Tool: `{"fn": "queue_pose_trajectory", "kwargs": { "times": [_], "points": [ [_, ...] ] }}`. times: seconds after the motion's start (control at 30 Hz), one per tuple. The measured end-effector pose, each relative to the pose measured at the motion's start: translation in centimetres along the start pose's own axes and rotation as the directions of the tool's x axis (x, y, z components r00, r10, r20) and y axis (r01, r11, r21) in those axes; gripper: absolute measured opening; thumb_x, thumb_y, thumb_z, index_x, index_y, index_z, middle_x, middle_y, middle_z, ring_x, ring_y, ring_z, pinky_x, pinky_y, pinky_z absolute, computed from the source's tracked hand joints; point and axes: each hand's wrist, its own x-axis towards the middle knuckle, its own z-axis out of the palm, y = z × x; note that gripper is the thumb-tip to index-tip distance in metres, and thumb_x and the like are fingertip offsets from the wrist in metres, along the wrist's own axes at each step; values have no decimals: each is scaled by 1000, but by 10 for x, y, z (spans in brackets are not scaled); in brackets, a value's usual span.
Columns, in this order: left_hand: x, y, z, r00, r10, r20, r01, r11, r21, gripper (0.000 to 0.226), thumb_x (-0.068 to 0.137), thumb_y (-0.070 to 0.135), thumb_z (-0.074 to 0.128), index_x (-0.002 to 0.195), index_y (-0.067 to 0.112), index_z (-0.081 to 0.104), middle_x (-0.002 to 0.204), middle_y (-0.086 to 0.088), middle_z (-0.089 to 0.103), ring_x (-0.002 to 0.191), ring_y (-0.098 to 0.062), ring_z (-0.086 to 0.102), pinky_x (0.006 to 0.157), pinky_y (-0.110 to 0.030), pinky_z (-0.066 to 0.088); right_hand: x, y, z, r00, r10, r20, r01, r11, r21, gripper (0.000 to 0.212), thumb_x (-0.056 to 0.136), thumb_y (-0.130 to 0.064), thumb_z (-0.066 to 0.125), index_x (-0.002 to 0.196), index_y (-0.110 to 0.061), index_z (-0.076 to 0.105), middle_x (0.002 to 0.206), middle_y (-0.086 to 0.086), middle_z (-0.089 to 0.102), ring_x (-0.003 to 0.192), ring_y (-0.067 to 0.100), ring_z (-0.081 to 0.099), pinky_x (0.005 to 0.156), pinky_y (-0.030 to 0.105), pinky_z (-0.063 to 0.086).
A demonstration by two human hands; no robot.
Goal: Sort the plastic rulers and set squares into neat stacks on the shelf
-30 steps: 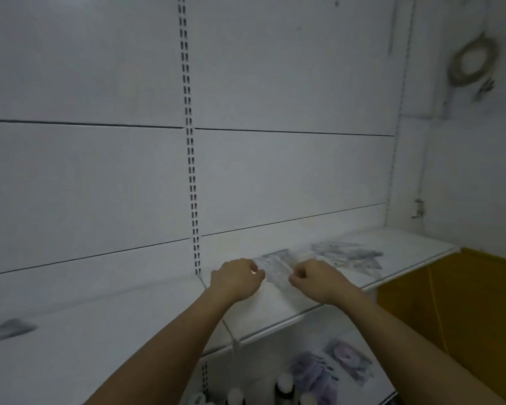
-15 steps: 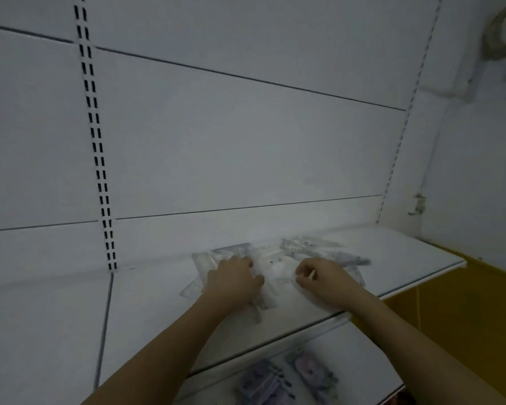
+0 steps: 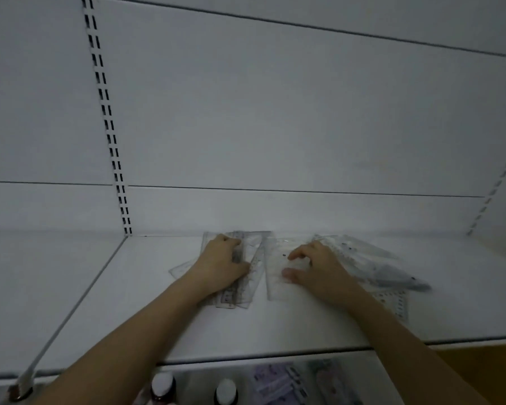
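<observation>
Clear plastic rulers (image 3: 247, 283) lie fanned in a rough pile on the white shelf (image 3: 275, 331), near the back wall. My left hand (image 3: 221, 264) lies palm down on that pile, fingers curled over a ruler's edge. To its right sits a clear rectangular packet or stack (image 3: 278, 276); my right hand (image 3: 316, 267) rests on it, fingers spread and fingertips pressing it. Further right, more clear rulers and set squares (image 3: 371, 264) lie scattered and overlapping. Which pieces are set squares is hard to tell in the dim light.
A slotted upright (image 3: 108, 124) runs up the back panel at left. On the lower shelf stand bottles with white caps (image 3: 162, 385) and flat purple packets (image 3: 278, 381). A shelf joint (image 3: 79, 299) runs diagonally at left. Yellow surface (image 3: 479, 363) shows at lower right.
The view has dropped and closed in on the shelf. Both hands have moved forward onto the plastic pieces: the left now covers the ruler pile, the right presses the clear packet.
</observation>
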Motion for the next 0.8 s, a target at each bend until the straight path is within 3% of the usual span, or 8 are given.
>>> {"fn": "queue_pose_trajectory", "kwargs": {
  "times": [0.13, 0.2, 0.33, 0.4, 0.47, 0.6, 0.73, 0.8],
  "points": [
    [-6, 9, -4, 997, -48, -64, 43, 996, -72, 67, 82, 18, 71, 144, 16, 45, 141, -9, 50, 125, -20, 50, 97, -19, 35, 11, 1, -2, 998, -67, -21, 69, 988, 141, 29, 78, -33, 78, 99, -27, 59, 100, -7, 44, 80, -1, 46, 70, 15, 35],
    [-7, 10, -9, 993, -74, -96, 67, 995, -77, 65, 79, 12, 71, 140, 21, 49, 135, -7, 55, 113, -16, 56, 91, -19, 41, 18, 0, -4, 997, -55, -57, 66, 974, 217, 22, 80, -21, 76, 96, -23, 61, 99, -3, 49, 75, 4, 48, 65, 12, 37],
    [-12, 13, -16, 985, -103, -139, 92, 992, -82, 63, 77, 2, 67, 135, 24, 54, 130, -4, 57, 106, -11, 59, 87, -26, 53, 28, -3, -13, 995, 4, -104, 46, 878, 476, 19, 82, -5, 72, 98, -14, 65, 84, 2, 57, 64, 11, 54, 61, 22, 47],
    [-15, 16, -17, 982, -123, -147, 112, 990, -80, 61, 79, 1, 64, 136, 23, 54, 125, -6, 58, 101, -12, 59, 83, -31, 57, 30, -4, -16, 991, 25, -130, 51, 835, 548, 19, 83, -2, 70, 101, -8, 66, 76, 2, 60, 60, 9, 57, 58, 18, 50],
    [-15, 16, -18, 977, -139, -164, 136, 990, -30, 57, 83, 5, 62, 137, 18, 52, 132, -6, 54, 108, -16, 58, 89, -29, 52, 30, -5, -17, 991, 42, -131, 45, 798, 601, 18, 85, 1, 68, 102, -3, 66, 71, 5, 60, 57, 8, 59, 52, 13, 49],
    [-13, 13, -20, 969, -200, -146, 214, 973, 90, 46, 90, 14, 59, 136, 10, 54, 133, -8, 57, 119, -23, 55, 100, -29, 43, 28, -7, -15, 995, 53, -79, 8, 780, 625, 16, 89, -4, 65, 105, -9, 67, 79, 7, 64, 54, 18, 63, 47, 27, 49],
    [-10, 12, -21, 971, -181, -158, 201, 972, 119, 42, 88, 17, 64, 129, 10, 59, 123, -6, 63, 109, -22, 60, 95, -28, 47, 29, -11, -14, 998, 15, -56, 22, 797, 604, 18, 94, -7, 57, 108, -14, 66, 86, 10, 67, 51, 24, 62, 40, 24, 42],
    [-8, 11, -23, 969, -174, -174, 194, 975, 108, 44, 86, 19, 68, 129, 11, 59, 120, -5, 64, 105, -21, 61, 94, -28, 49, 31, -12, -14, 998, -16, -65, 51, 817, 575, 20, 95, -5, 54, 109, -13, 67, 82, 11, 63, 47, 19, 57, 43, 23, 44]
  ]
}}
